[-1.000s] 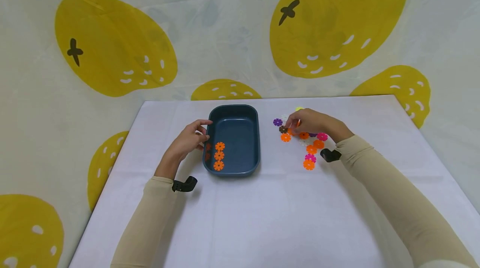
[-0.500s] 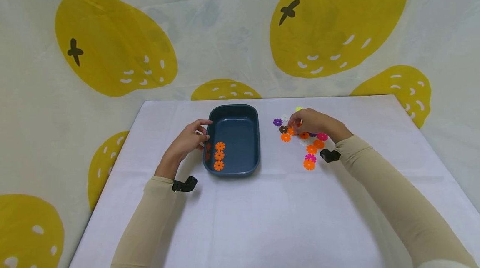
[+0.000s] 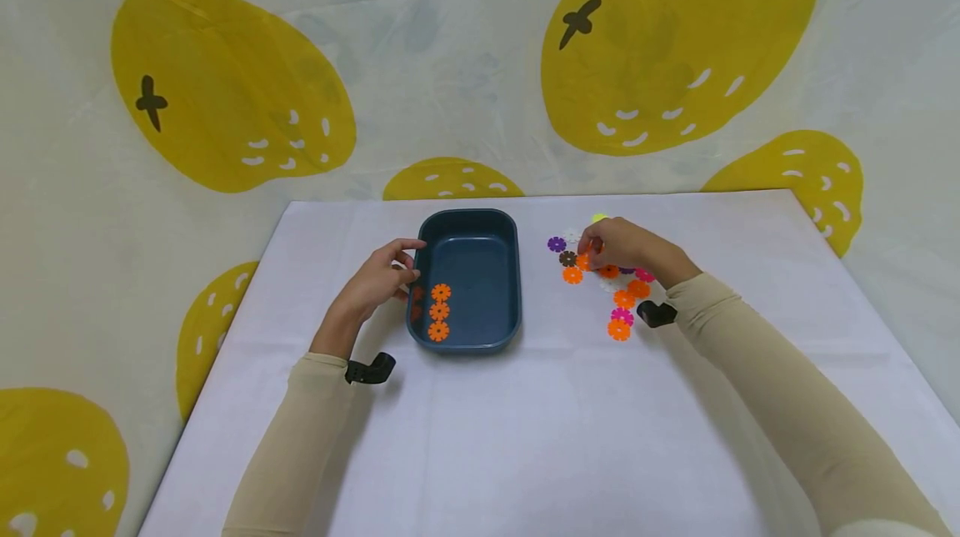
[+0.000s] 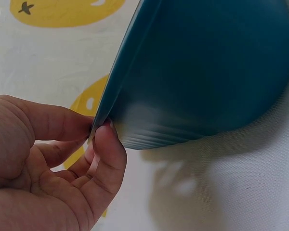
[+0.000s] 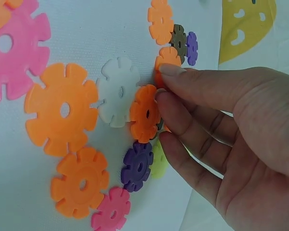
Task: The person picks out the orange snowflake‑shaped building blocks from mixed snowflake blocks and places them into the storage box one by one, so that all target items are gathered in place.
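My left hand (image 3: 378, 274) pinches the left rim of a dark blue rectangular tray (image 3: 512, 287); in the left wrist view its fingertips (image 4: 108, 144) meet at the tray's edge. Three orange notched discs (image 3: 439, 312) lie in a column inside the tray, along its left side. To the right, over a spread of coloured interlocking discs, my right hand (image 3: 626, 243) has its thumb and index finger at an orange interlocking disc (image 5: 168, 57), pinching its edge. Another orange disc (image 5: 145, 114) and a white one (image 5: 119, 91) lie just beside those fingertips. Part of the spread is hidden under the hand.
A brown disc (image 3: 567, 258) and a purple disc (image 3: 557, 244) lie at the spread's left, a yellow one (image 3: 600, 218) behind. Pink and orange discs (image 3: 619, 329) trail towards the front. The white-covered table (image 3: 510, 437) meets a fruit-patterned cloth (image 3: 450, 62) at the back.
The right hand's fingertips have drawn slightly back to the right and closed in on the orange disc. The left hand and the tray stay put.
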Demonstrator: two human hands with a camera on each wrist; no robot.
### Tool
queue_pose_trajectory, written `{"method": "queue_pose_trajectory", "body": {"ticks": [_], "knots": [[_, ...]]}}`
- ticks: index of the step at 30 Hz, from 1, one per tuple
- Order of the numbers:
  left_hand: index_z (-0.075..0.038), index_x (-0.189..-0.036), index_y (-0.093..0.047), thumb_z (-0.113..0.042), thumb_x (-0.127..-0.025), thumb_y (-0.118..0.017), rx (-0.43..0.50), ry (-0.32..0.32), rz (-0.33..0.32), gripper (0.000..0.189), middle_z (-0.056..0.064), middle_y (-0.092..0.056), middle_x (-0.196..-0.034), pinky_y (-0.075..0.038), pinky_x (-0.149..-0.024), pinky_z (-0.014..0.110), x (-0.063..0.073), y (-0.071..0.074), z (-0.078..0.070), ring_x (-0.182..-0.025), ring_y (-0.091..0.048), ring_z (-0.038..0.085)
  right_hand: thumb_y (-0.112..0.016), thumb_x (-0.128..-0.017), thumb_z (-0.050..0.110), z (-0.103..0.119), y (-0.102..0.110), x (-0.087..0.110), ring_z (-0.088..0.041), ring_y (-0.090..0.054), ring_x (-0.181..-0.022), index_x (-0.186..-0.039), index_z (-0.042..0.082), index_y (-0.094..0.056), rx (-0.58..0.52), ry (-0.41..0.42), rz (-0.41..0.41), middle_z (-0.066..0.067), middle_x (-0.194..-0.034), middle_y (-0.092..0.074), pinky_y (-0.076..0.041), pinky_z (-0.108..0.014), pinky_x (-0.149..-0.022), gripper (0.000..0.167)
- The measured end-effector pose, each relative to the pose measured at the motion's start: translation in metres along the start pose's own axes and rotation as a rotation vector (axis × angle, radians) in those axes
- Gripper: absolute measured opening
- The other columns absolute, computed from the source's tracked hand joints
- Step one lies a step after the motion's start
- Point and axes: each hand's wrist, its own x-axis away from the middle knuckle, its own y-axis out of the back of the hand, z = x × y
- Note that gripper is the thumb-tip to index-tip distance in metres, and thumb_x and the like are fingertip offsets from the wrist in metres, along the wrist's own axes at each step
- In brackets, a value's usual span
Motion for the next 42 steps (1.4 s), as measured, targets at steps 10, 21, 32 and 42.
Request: {"method": "queue_pose_trajectory", "body": {"ticks": [10, 21, 32, 42], "knots": [[-0.009, -0.152, -0.042, 0.001, -0.101, -0.053, -0.01, 0.018, 0.007, 0.053, 0.011, -0.042, -0.105, -0.056, -0.07, 0.039, -0.0024, 0.0004, 0.0003, -0.092, -0.052, 0.031, -0.071, -0.094, 0.008, 0.0003, -0.0054, 0.0013, -0.024, -0.058, -0.079, -0.115, 0.004, -0.069, -0.023, -0.02, -0.037, -0.011, -0.096, -0.063, -0.051, -0.033, -0.071, 0.022], [-0.011, -0.151, -0.044, -0.002, -0.101, -0.056, 0.001, 0.002, -0.002, 0.053, 0.011, -0.042, -0.106, -0.056, -0.071, 0.039, 0.0004, -0.0001, -0.0006, -0.092, -0.052, 0.03, -0.075, -0.091, 0.008, 0.0008, -0.0083, 0.0027, -0.027, -0.056, -0.093, -0.111, 0.005, -0.067, 0.014, -0.005, -0.094, -0.011, -0.104, -0.063, -0.053, -0.042, -0.085, 0.022], [-0.012, -0.15, -0.047, -0.002, -0.1, -0.056, -0.01, 0.002, -0.015, 0.051, 0.011, -0.043, -0.106, -0.056, -0.068, 0.035, 0.001, -0.001, -0.0012, -0.093, -0.053, 0.03, -0.072, -0.092, 0.004, -0.0042, -0.0077, 0.0064, -0.025, -0.059, -0.09, -0.107, 0.007, -0.069, 0.019, 0.076, -0.139, -0.009, -0.104, -0.068, -0.054, -0.04, -0.082, 0.016], [-0.012, -0.151, -0.045, -0.002, -0.101, -0.056, -0.008, 0.003, -0.002, 0.052, 0.011, -0.042, -0.106, -0.055, -0.07, 0.037, 0.0017, -0.0003, -0.003, -0.094, -0.051, 0.032, -0.073, -0.092, 0.006, -0.0028, -0.0057, 0.0102, -0.022, -0.058, -0.078, -0.102, 0.006, -0.066, 0.005, 0.083, -0.115, -0.008, -0.094, -0.068, -0.052, -0.033, -0.072, 0.012]]}}
